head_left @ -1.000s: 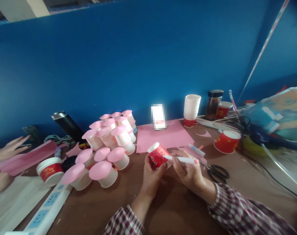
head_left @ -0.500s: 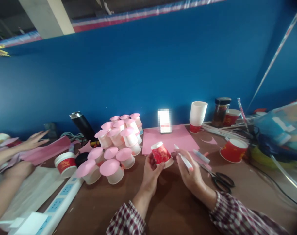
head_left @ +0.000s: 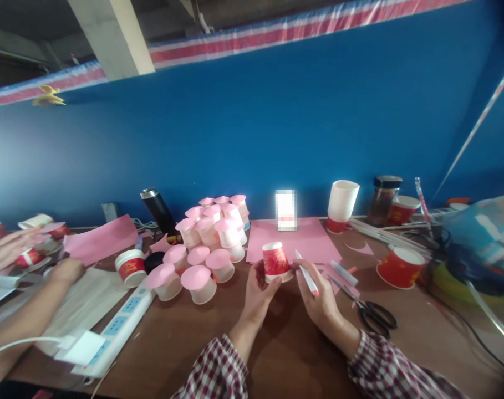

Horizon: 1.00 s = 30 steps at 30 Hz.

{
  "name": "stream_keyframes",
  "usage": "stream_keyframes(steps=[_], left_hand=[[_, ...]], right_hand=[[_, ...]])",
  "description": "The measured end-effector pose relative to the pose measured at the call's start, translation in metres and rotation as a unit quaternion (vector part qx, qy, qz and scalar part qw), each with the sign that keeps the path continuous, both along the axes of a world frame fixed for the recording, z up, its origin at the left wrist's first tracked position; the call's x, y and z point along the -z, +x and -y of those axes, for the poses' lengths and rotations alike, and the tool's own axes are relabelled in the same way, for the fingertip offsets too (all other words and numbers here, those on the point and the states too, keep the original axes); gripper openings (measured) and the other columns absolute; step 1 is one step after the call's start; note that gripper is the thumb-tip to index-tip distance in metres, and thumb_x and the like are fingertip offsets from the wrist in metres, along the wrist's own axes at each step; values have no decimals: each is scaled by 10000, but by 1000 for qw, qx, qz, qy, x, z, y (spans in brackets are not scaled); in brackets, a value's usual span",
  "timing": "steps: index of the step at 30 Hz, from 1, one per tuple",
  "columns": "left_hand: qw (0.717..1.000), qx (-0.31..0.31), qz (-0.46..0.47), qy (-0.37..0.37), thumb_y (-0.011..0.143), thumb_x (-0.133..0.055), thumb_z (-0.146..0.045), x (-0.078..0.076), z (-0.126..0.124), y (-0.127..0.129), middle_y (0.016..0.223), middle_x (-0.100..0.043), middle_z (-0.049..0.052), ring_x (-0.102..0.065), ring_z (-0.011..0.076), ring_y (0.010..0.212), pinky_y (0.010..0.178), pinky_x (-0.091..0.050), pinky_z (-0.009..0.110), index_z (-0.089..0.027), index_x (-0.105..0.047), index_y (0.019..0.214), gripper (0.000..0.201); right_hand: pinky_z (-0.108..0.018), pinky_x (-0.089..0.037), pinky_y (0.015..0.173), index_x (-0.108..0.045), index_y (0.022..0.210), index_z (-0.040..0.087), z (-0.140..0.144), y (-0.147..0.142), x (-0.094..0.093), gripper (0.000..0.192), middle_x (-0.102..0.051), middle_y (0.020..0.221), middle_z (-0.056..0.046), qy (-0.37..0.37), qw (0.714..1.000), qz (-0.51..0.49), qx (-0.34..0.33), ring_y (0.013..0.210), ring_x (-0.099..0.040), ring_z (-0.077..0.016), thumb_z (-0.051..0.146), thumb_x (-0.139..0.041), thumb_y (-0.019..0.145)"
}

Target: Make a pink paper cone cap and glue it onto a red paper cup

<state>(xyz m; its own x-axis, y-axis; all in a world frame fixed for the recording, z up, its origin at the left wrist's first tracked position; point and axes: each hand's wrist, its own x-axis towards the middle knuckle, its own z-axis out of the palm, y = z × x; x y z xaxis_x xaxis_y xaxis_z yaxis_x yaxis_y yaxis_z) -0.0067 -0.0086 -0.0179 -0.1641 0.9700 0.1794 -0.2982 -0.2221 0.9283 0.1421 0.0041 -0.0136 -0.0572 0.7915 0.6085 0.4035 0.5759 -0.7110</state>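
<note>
I saw a blue wall (head_left: pixel 252 138) behind the brown desk (head_left: pixel 285 354), a red-striped band (head_left: pixel 276 33) above, a pale beam (head_left: pixel 114 36) overhead.

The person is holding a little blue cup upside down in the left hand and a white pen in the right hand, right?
Not quite. The head view shows the cup in the left hand is red with a white rim, not blue. The rest holds: it is upside down, and the right hand holds a white pen.

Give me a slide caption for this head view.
Left hand holds an upturned red paper cup; right hand holds a white pen.
</note>
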Motion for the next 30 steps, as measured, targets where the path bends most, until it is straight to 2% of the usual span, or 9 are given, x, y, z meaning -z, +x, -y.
stream_keyframes(steps=[9,13,17,21,23,27,30], left_hand=[[996,4,-73,47,728,-702,-296,1,2,3,1224,-555,134,-570,241,1099,933,-462,382,-184,-440,1209,559],[985,-50,-160,43,710,-709,-312,3,5,3,1227,-558,126,-542,262,1139,957,-447,399,-194,-459,1232,590],[968,-94,-225,63,699,-711,-298,6,6,2,1256,-536,120,-506,274,1181,996,-408,421,-207,-452,1255,621],[951,-105,-278,89,716,-693,-269,9,4,0,1283,-507,121,-477,274,1211,1024,-373,441,-213,-397,1291,649],[944,-114,-294,93,724,-685,-263,10,4,0,1288,-500,124,-476,274,1210,1018,-375,442,-213,-382,1296,649],[943,-116,-296,98,744,-655,-233,8,5,2,1261,-508,117,-495,262,1184,997,-393,429,-217,-383,1275,597],[944,-114,-290,105,741,-642,-201,6,6,4,1237,-517,107,-509,252,1160,987,-401,413,-218,-390,1259,576]], right_hand=[[-343,-515,830,-528,1126,216,-9,4,5,236,-648,1091,-87,-40,999,-7,4,989,-626,-217,288,-452,914],[-348,-514,831,-535,1115,203,-8,4,0,246,-650,1084,-95,-55,998,-8,-4,994,-625,-221,310,-433,918],[-311,-546,721,-532,1139,197,-6,4,-1,283,-648,1100,-108,-82,996,-23,-13,993,-629,-229,334,-422,918],[-328,-536,784,-542,1124,187,-6,4,-2,279,-655,1090,-110,-73,997,-29,-15,1004,-627,-227,331,-435,910],[-331,-535,784,-546,1121,187,-5,4,-3,282,-656,1088,-112,-73,997,-28,-17,1000,-628,-228,334,-432,910],[-298,-552,681,-546,1128,189,-4,3,-6,300,-651,1096,-119,-94,995,-34,-25,992,-631,-234,353,-422,909],[-297,-552,686,-546,1125,188,-4,2,-6,300,-656,1087,-115,-97,994,-37,-24,970,-640,-229,357,-428,906]])
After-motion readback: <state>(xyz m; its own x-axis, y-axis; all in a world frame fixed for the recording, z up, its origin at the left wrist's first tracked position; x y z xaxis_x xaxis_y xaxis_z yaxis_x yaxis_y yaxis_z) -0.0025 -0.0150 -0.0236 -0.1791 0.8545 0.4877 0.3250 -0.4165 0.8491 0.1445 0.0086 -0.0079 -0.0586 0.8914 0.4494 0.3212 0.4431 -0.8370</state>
